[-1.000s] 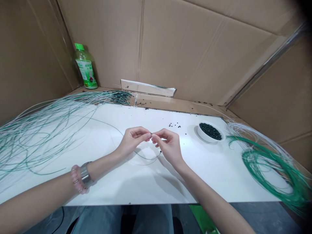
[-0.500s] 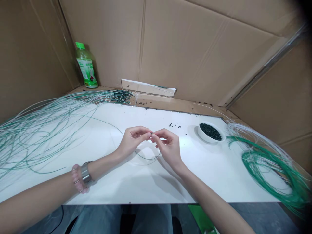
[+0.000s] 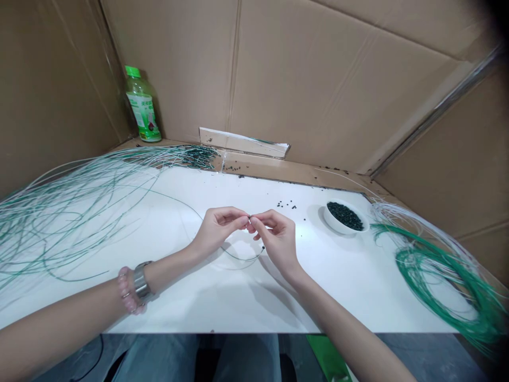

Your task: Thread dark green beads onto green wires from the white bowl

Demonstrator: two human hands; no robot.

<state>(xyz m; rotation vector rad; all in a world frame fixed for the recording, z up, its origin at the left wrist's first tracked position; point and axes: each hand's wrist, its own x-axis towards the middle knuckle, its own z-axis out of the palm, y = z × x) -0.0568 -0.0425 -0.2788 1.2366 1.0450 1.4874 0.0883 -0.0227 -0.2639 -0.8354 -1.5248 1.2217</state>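
Both hands meet fingertip to fingertip above the middle of the white table. My left hand [image 3: 220,227] is closed in a pinch on a thin green cord [image 3: 243,259], which loops below the fingers and trails off to the left. My right hand [image 3: 277,233] is pinched too, its thumb and forefinger at a tiny dark piece [image 3: 249,217] between the fingertips; they hide most of it. A small black bead [image 3: 263,248] shows on the cord's loop beneath my right hand. To the right stands a white bowl [image 3: 338,227] full of black beads [image 3: 345,215].
Many green and white cords [image 3: 91,207] spread over the left side, their beaded ends [image 3: 201,156] at the back. Loose beads [image 3: 287,204] lie behind my right hand. A green cord coil [image 3: 421,292] is at the right. A green bottle [image 3: 143,114] stands by the cardboard wall [image 3: 286,79].
The hands keep nearly the same pose, with my right hand's fingers shifted slightly. The black bead on the loop below my right hand now shows more clearly.
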